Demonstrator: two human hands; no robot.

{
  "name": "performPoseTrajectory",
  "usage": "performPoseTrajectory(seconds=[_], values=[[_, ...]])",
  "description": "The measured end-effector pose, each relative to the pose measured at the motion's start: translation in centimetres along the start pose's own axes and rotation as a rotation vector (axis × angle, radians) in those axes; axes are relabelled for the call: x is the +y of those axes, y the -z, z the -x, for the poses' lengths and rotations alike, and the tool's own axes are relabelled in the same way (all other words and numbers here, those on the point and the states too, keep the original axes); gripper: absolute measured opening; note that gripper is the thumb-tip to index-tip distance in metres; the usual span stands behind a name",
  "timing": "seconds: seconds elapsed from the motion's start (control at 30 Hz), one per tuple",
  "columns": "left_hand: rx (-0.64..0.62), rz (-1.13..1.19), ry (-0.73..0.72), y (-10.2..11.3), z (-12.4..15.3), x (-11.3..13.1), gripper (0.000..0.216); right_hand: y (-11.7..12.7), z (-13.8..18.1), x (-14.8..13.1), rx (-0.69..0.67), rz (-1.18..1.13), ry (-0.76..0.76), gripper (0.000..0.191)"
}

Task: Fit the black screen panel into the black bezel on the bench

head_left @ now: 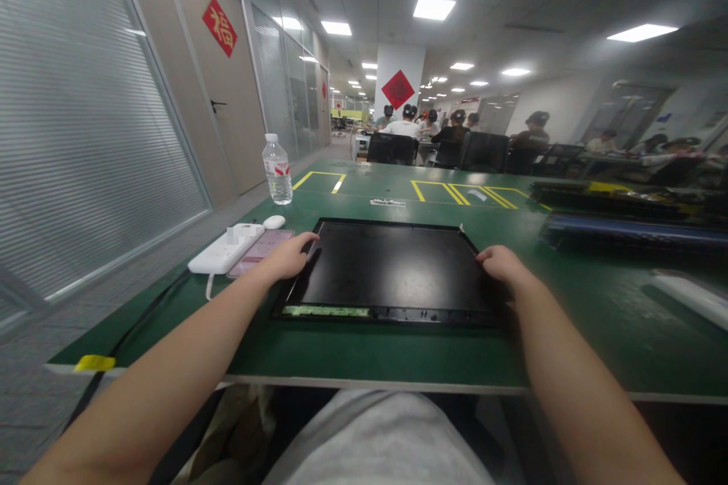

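Note:
A flat black display panel with a dark frame lies in front of me on the green table. Along its near edge runs a strip with a green circuit board at the left. My left hand grips the panel's left edge, its thumb on top. On the opposite side my right hand holds the right edge the same way. The fingers under the panel are hidden on both sides.
Left of the panel are a white power strip, a pink-screened phone, a white mouse-like object and a water bottle. More dark panels lie at the right, near a white object. People sit farther back.

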State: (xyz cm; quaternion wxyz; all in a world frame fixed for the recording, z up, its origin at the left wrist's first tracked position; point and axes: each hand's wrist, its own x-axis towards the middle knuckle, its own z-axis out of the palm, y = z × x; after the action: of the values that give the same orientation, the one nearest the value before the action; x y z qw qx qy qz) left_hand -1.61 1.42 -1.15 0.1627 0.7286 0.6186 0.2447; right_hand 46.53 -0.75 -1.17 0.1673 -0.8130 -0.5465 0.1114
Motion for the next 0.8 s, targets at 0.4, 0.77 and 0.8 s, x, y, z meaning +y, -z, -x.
performPoseTrajectory(seconds=[0.4, 0.77, 0.8], values=[[0.063, 0.935, 0.233, 0.6, 0.5, 2.3, 0.054, -0.5, -1.0, 0.6, 0.006, -0.06, -0.038, 0.027], [0.1, 1.048, 0.437, 0.9, -0.4, 2.5, 0.053, -0.1, -0.3, 0.3, -0.015, -0.068, -0.063, 0.034], [0.076, 1.076, 0.454, 0.9, -0.3, 2.6, 0.053, -0.1, -0.4, 0.3, -0.024, -0.072, -0.059, 0.034]])
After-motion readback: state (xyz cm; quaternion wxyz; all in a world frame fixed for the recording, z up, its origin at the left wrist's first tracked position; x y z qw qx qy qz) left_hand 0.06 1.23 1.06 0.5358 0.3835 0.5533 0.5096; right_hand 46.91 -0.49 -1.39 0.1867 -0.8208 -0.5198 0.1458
